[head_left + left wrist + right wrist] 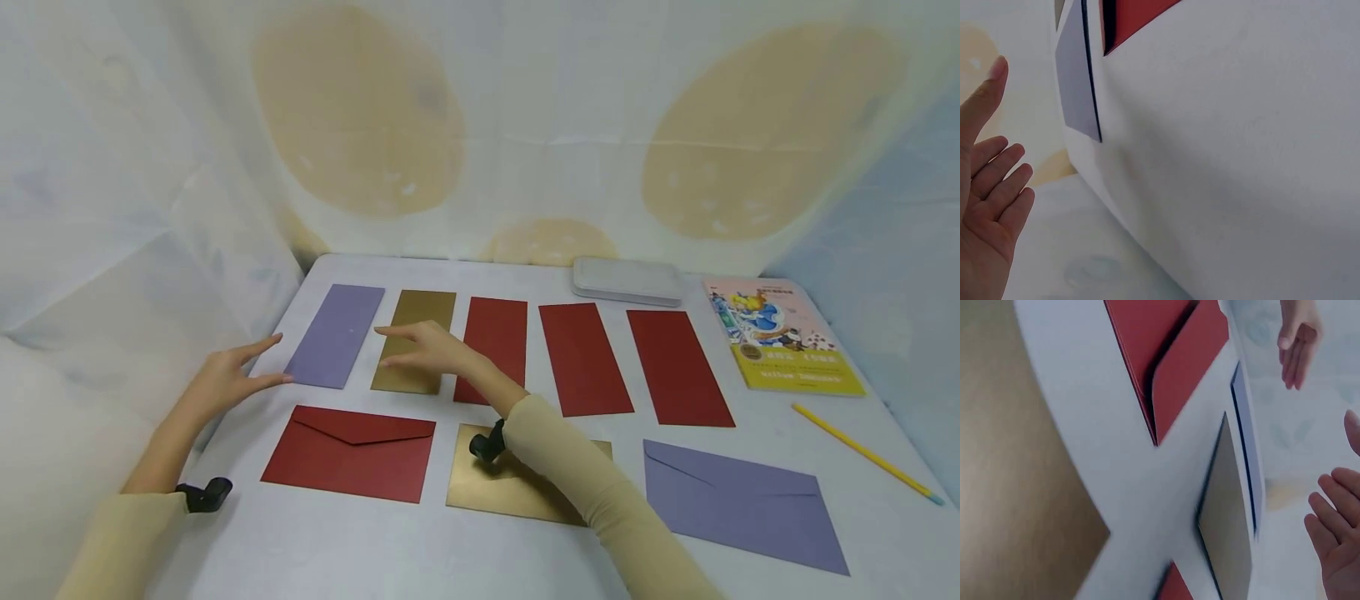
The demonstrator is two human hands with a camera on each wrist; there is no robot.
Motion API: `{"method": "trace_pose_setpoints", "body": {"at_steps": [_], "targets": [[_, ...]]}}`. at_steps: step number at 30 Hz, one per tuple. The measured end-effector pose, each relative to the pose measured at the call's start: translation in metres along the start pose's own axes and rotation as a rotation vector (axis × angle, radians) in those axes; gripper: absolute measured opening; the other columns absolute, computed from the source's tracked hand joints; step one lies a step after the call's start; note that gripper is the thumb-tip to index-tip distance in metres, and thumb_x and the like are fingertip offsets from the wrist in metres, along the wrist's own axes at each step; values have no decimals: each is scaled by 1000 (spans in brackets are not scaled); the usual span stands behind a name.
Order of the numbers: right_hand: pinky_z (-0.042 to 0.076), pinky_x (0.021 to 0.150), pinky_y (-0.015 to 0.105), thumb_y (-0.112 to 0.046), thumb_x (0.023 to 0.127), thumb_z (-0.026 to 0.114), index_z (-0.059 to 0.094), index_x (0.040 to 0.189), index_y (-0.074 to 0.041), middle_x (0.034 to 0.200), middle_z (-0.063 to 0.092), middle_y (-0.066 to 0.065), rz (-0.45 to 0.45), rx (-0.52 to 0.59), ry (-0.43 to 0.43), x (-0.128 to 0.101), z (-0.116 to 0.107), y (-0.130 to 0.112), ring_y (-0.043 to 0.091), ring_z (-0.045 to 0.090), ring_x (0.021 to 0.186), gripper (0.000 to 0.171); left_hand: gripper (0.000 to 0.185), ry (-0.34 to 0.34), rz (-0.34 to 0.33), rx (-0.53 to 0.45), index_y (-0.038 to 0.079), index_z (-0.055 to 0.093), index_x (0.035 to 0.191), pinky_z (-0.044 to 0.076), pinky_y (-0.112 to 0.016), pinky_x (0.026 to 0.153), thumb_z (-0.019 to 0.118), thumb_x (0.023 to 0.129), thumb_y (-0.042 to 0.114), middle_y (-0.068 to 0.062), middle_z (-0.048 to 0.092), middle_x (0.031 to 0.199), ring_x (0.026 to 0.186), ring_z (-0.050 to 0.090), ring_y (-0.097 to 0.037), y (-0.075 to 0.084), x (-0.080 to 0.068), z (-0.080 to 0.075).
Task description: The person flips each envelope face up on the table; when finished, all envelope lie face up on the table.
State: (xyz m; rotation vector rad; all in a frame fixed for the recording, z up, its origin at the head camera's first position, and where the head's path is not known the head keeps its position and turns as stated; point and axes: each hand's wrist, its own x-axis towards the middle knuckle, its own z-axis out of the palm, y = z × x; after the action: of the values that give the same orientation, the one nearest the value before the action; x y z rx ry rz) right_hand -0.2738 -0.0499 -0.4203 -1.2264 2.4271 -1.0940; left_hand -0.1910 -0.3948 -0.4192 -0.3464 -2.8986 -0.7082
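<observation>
A purple envelope [337, 333] lies flat at the back left, between my two hands. My left hand [217, 383] hovers by its left edge, thumb and fingers spread apart, holding nothing. Over the gold envelope [429, 308] beside it is my right hand [431, 348], its fingers extended toward the purple one and also holding nothing. Beneath my right forearm lies another gold envelope [465, 483], partly covered. A red envelope [352, 467] with its flap side up rests in front of the purple one. In the left wrist view, my left hand [988, 212] is apart from the purple envelope [1077, 81].
Three red envelopes [498, 342] continue the back row. A purple envelope [742, 508] lies flap side up at the front right. Behind stand a pale flat case [628, 281] and, farther right, a picture book [783, 337]. A yellow pencil [862, 450] lies near the table's right edge.
</observation>
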Motion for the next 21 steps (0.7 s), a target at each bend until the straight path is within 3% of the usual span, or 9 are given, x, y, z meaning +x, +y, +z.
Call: {"method": "trace_pose_setpoints", "body": {"at_steps": [1, 8, 11, 14, 15, 17, 21], "targets": [[34, 65, 21, -39, 88, 70, 50, 142, -16, 104, 66, 4, -1, -12, -3, 3, 4, 1, 9, 30, 64, 62, 77, 0, 6, -2, 2, 52, 138, 40, -41, 69, 82, 76, 38, -33, 51, 129, 103, 56, -42, -1, 2, 2], [32, 61, 20, -40, 90, 68, 47, 144, -14, 68, 54, 3, -4, -75, -28, 24, 23, 3, 9, 25, 57, 64, 81, -25, 31, 20, -1, 52, 136, 42, -44, 67, 84, 73, 39, -38, 52, 124, 90, 57, -40, -6, 16, 17], [36, 67, 17, -40, 90, 67, 47, 144, -12, 87, 67, 2, -1, -87, -48, 32, 29, 1, 7, 40, 63, 64, 88, -61, 5, 31, -1, 51, 138, 47, -52, 76, 85, 70, 42, -37, 51, 125, 100, 57, -46, -8, 20, 21], [40, 86, 14, -39, 92, 66, 46, 144, -10, 125, 63, 4, 25, -108, -88, 39, 34, -3, 7, 58, 98, 64, 95, -106, -8, 37, -1, 48, 139, 44, -59, 88, 87, 66, 45, -35, 49, 130, 114, 51, -51, -13, 23, 26], [39, 93, 16, -38, 92, 65, 46, 144, -9, 137, 55, 3, 34, -125, -102, 42, 35, -4, 7, 54, 114, 62, 97, -122, -7, 42, -2, 47, 140, 43, -60, 90, 87, 66, 47, -34, 48, 132, 117, 49, -52, -15, 25, 28], [35, 101, 18, -35, 95, 63, 45, 144, -9, 144, 48, 3, 59, -161, -145, 45, 38, -6, 10, 44, 130, 59, 100, -145, -2, 51, -3, 45, 140, 40, -61, 94, 86, 65, 48, -32, 46, 135, 120, 46, -52, -20, 27, 32], [33, 103, 18, -22, 98, 57, 44, 145, -9, 147, 44, 6, 93, -230, -214, 49, 43, -10, 9, 40, 133, 51, 102, -170, 12, 63, -8, 43, 140, 38, -60, 97, 87, 66, 46, -33, 44, 137, 124, 43, -51, -23, 29, 37]]}}
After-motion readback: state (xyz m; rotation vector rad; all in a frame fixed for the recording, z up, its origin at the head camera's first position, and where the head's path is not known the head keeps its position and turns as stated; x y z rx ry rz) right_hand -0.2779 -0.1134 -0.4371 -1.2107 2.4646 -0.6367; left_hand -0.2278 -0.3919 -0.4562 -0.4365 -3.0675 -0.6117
